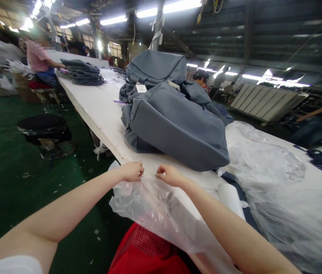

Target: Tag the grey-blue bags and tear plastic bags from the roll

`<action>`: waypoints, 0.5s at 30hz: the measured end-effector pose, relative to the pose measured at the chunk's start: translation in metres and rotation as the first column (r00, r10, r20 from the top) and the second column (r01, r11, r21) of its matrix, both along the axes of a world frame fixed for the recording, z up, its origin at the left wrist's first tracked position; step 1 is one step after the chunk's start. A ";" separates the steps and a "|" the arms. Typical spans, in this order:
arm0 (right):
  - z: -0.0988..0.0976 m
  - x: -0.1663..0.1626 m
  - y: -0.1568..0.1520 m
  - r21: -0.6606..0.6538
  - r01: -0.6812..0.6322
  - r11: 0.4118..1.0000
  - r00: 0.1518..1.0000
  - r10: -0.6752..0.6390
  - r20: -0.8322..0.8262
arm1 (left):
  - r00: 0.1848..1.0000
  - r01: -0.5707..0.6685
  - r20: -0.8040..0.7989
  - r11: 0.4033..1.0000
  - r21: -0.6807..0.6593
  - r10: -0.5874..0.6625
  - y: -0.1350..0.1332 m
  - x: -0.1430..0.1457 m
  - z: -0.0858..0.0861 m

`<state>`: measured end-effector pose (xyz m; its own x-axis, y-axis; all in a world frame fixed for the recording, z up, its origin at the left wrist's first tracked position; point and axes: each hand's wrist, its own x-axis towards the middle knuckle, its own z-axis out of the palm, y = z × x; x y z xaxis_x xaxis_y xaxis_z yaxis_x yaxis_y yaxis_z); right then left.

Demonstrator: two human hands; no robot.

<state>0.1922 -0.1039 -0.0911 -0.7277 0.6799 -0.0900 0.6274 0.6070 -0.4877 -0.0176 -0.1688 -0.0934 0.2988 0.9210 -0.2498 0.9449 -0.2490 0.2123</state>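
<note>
A clear plastic bag (161,205) with small dark printing hangs over the near edge of the white table and down across my lap. My left hand (132,171) is closed in a pinch on the bag's upper edge. Just to the right, my right hand (169,175) is also curled in a pinch at the same edge, with thumb and forefinger together. Right beyond both hands lies a pile of grey-blue bags (178,121), one with a white tag (141,88).
Crumpled clear plastic (269,163) covers the table's right side, near a white roll (231,199). Folded dark pieces (83,72) are stacked farther along the white table (92,106). A black stool (42,127) stands at left; a person (39,61) sits beyond it.
</note>
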 end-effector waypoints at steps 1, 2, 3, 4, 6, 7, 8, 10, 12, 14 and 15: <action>0.001 0.000 -0.002 -0.006 -0.012 1.000 0.999 0.012 -0.031 | 0.999 0.025 0.021 0.999 -0.033 -0.024 -0.004 -0.001 0.005; 0.003 -0.002 -0.005 -0.032 -0.042 0.999 0.997 0.040 -0.067 | 0.998 0.053 0.044 0.996 -0.071 -0.049 -0.010 -0.003 0.011; 0.004 -0.005 -0.008 -0.085 -0.092 0.992 0.991 0.083 -0.103 | 0.995 0.083 0.066 0.990 -0.112 -0.075 -0.016 -0.004 0.016; 0.005 -0.010 -0.012 -0.161 -0.157 0.974 0.982 0.136 -0.133 | 0.992 0.108 0.082 0.982 -0.154 -0.096 -0.023 -0.006 0.022; 0.008 -0.022 -0.023 -0.330 -0.280 0.901 0.959 0.245 -0.145 | 0.990 0.121 0.096 0.966 -0.228 -0.101 -0.038 -0.011 0.033; 0.009 -0.029 -0.029 -0.396 -0.314 0.863 0.949 0.287 -0.127 | 0.992 0.105 0.092 0.959 -0.265 -0.083 -0.046 -0.014 0.038; 0.011 -0.035 -0.036 -0.436 -0.332 0.836 0.941 0.323 -0.099 | 0.995 0.074 0.087 0.950 -0.304 -0.050 -0.054 -0.018 0.042; 0.014 -0.043 -0.050 -0.444 -0.347 0.826 0.930 0.364 -0.048 | 0.992 0.000 0.114 0.929 -0.371 0.046 -0.070 -0.025 0.048; 0.017 -0.046 -0.063 -0.397 -0.360 0.844 0.930 0.357 -0.084 | 0.956 -0.063 0.244 0.928 -0.368 0.162 -0.088 -0.031 0.051; 0.020 -0.038 -0.065 -0.358 -0.380 0.853 0.924 0.332 -0.191 | 0.858 -0.143 0.434 0.939 -0.312 0.274 -0.111 -0.039 0.049; 0.022 -0.030 -0.061 -0.345 -0.368 0.864 0.923 0.294 -0.248 | 0.790 -0.214 0.511 0.934 -0.287 0.338 -0.123 -0.045 0.047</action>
